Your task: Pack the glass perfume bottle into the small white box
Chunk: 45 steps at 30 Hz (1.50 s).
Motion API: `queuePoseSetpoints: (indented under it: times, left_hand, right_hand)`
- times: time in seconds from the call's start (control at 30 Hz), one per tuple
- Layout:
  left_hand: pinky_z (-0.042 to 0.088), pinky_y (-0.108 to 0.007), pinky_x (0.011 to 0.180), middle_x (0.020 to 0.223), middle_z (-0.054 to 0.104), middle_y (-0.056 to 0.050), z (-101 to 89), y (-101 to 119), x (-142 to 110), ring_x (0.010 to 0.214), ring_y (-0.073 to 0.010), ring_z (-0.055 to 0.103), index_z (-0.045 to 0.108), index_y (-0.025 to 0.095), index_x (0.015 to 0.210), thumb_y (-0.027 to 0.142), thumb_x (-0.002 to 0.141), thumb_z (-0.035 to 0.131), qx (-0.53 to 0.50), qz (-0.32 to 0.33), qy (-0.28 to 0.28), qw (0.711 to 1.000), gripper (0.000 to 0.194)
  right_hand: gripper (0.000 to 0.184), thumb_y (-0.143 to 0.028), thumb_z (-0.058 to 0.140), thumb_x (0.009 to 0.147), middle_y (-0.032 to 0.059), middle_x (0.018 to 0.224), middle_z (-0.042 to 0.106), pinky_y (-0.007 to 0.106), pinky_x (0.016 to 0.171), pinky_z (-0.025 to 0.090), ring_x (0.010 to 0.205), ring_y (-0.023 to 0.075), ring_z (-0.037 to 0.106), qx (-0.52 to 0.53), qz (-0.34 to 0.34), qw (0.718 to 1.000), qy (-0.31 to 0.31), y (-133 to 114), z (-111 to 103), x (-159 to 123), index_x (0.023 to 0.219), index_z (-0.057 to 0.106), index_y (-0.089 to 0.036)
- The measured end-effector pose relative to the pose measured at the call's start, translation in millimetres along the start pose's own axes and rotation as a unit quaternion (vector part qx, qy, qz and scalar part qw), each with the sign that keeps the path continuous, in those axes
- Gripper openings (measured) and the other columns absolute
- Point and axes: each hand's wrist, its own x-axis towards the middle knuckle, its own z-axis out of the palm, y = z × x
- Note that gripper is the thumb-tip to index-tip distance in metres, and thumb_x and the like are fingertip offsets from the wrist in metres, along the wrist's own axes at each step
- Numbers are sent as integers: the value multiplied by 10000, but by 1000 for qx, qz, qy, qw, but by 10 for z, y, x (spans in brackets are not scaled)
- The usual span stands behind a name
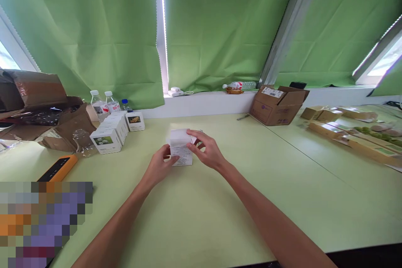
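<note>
Carton gripped between left hand and right hand, fingers closed on its sides; long axis runs away from the wearer (flap at far end).

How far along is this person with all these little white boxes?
Done, it seems: white boxes stand grouped by the bottles. In hand: the left hand and right hand hold another white box, its top flap raised. Left, perhaps: the long tan cartons on the right of the table.
</note>
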Motion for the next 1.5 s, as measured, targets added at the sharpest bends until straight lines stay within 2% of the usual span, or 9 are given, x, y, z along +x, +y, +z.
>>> queuePoseSetpoints:
  times: [0.13, 0.37, 0.6, 0.73, 0.83, 0.97, 1.07, 1.23, 1.5]
  left_hand:
    - [535, -418, 879, 1158, 665, -101, -61, 1, 24, 975, -226, 658, 580, 188, 1189, 425, 826, 598, -5, -14, 11, 1000, 433]
    - [574, -394, 766, 1095, 674, -101, -109, -58, 36, 878, -223, 680, 601, 201, 1178, 478, 831, 560, -15, -70, 52, 996, 446]
    - [570, -303, 588, 1187, 612, -151, -158, -113, 28, 800, -192, 685, 362, 236, 1390, 456, 858, 545, -2, -150, 121, 981, 604]
    - [543, -283, 560, 1276, 562, -180, -183, -157, 44, 787, -187, 682, 329, 221, 1405, 426, 854, 554, 59, -160, 159, 973, 630]
    - [539, -305, 602, 1319, 524, -198, -199, -201, 49, 803, -192, 670, 378, 193, 1378, 411, 842, 568, 120, -140, 185, 965, 609]
    - [524, -393, 820, 1341, 498, -177, -176, -204, 22, 1104, -270, 584, 484, 184, 1299, 463, 867, 517, 225, -66, 190, 953, 515]
    - [412, -477, 1013, 1334, 520, -129, -103, -176, -11, 1282, -303, 437, 563, 215, 1223, 483, 880, 496, 319, 17, 147, 936, 440]
    - [392, -488, 1041, 1307, 554, -88, 12, -209, -39, 1292, -294, 418, 606, 255, 1178, 389, 899, 487, 400, 101, 78, 908, 332]
    - [406, -485, 1040, 1303, 553, -106, -72, -354, -24, 1289, -285, 418, 584, 203, 1206, 128, 884, 413, 485, 87, 127, 861, 372]
  right_hand:
    - [456, -505, 484, 908, 83, 1306, 567, 317, 623, 597, 818, 173, 638, -22, 20, 998, 47, 18, 3, 15, 1288, 540, -260]
    - [372, -458, 485, 913, 72, 1286, 582, 308, 600, 588, 783, 165, 642, -46, 38, 996, 68, 131, -6, 19, 1195, 594, -242]
    - [337, -417, 470, 902, 75, 1178, 650, 323, 608, 566, 712, 164, 639, -95, 72, 980, 162, 289, -92, 50, 1119, 626, -213]
    - [348, -410, 457, 890, 82, 1126, 679, 335, 623, 541, 679, 171, 643, -133, 94, 969, 185, 447, -182, 69, 1101, 631, -196]
    - [343, -390, 475, 875, 89, 1116, 687, 361, 695, 530, 654, 172, 645, -159, 112, 967, 164, 570, -215, 63, 1106, 632, -192]
    - [361, -372, 495, 864, 98, 1145, 676, 380, 745, 517, 634, 165, 629, -186, 140, 965, 125, 708, -211, 41, 1140, 622, -178]
    - [374, -390, 517, 863, 95, 1160, 669, 378, 765, 511, 642, 158, 623, -198, 154, 963, 104, 783, -202, 26, 1161, 619, -189]
    - [380, -396, 548, 859, 89, 1133, 673, 342, 756, 498, 757, 183, 645, -216, 160, 961, 59, 864, -189, 5, 1175, 623, -200]
    - [331, -318, 530, 874, 75, 1104, 668, 304, 747, 473, 723, 155, 623, -221, 167, 960, 42, 946, -167, 9, 1173, 596, -194]
